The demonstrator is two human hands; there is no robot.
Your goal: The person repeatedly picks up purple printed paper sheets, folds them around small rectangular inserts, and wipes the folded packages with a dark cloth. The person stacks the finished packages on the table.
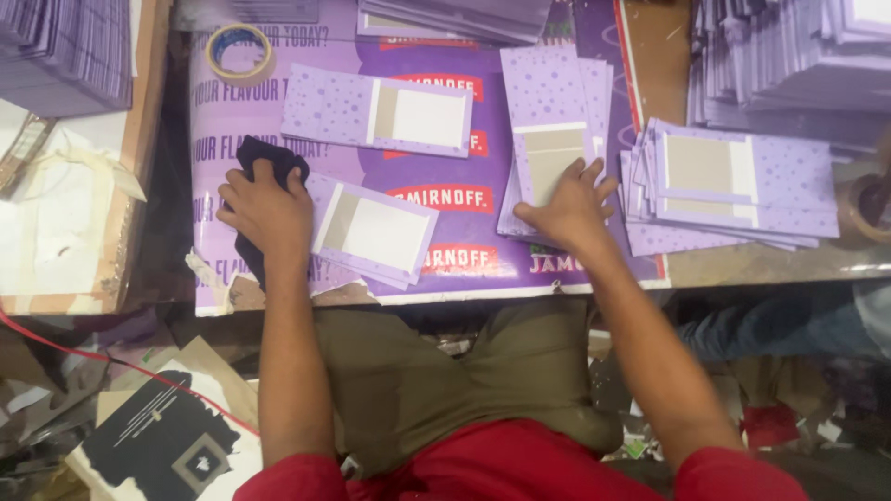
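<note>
Left hand (267,209) closed on dark cloth (269,158), pressed at left edge of purple card (371,230). Right hand (568,206) spread flat, fingers wide, on card stack (548,111).

A small hand-assembly workshop, probably for paper packaging or stationery. The worktable (742,264) is covered with a purple printed poster (483,199) serving as a work mat. Identical lilac card pieces lie singly on it, in a loose pile (724,186) at the right, and in tall stacks (65,51) at both far corners. A roll of tape (238,51) sits on the mat. Paper and card offcuts (111,408) litter the floor beneath the table edge
</note>
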